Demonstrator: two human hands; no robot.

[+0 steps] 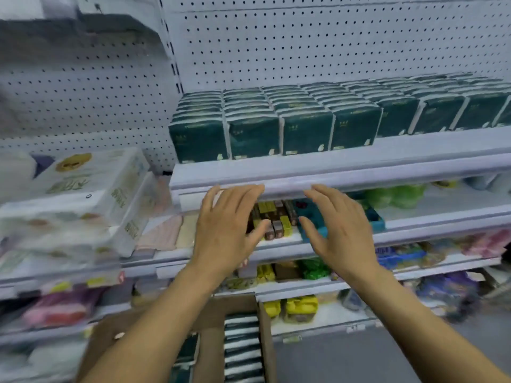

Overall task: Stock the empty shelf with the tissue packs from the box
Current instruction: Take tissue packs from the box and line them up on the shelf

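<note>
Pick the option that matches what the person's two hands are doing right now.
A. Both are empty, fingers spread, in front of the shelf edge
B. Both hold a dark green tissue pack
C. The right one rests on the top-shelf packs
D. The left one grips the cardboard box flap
A: the left hand and right hand are open and hold nothing, raised before the white metal shelf edge, below the dark green tissue packs.

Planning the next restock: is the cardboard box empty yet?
Not empty: dark tissue packs still stand in rows inside the open cardboard box.
</note>
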